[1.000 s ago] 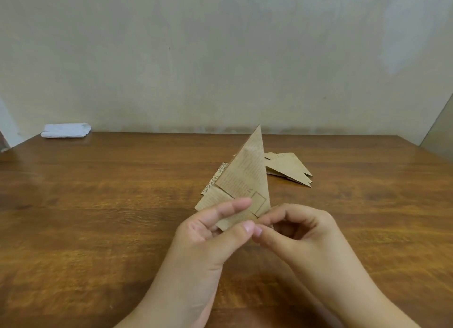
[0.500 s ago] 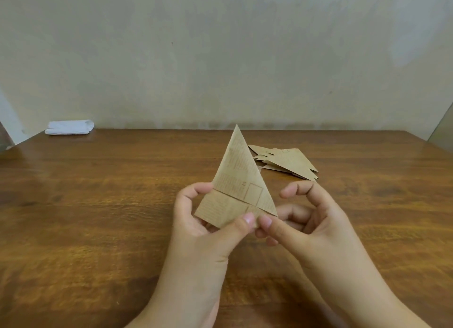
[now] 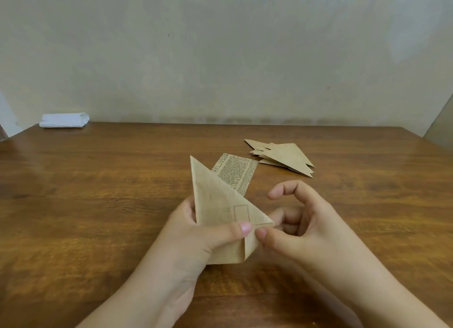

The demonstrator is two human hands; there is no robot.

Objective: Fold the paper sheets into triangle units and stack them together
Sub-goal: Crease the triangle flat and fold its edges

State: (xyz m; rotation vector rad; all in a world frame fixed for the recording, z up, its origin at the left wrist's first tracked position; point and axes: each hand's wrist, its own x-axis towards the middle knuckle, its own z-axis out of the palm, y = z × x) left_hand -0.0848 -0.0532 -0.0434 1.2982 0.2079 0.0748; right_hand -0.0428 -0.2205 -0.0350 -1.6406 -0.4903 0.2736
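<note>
The person is holding a half-folded paper piece (image 3: 220,205) above the wooden table (image 3: 98,205), in front of the body, and both hands are meeting at its lower right corner. The left hand (image 3: 196,239) is gripping the piece from the left side: its thumb is lying across the front face, with the tip reaching almost to the right corner, while the other fingers are hiding behind the paper. The right hand (image 3: 301,227) is pinching the same corner from the right, the thumb tip is pressing just under the fold edge and at least one finger is supporting it from behind; the index finger is curling up and staying free of the paper. The long point of the triangle is rising up and to the left, away from both hands, and a small flap is hanging below the left thumb. On the table behind the held piece a flat printed sheet (image 3: 235,173) is lying, partly covered by the triangle. Further back and to the right, apart from the hands, a stack of folded triangle units (image 3: 284,156) is resting on the table. In the far left corner a white folded cloth (image 3: 64,120) is lying near the wall (image 3: 220,45).
</note>
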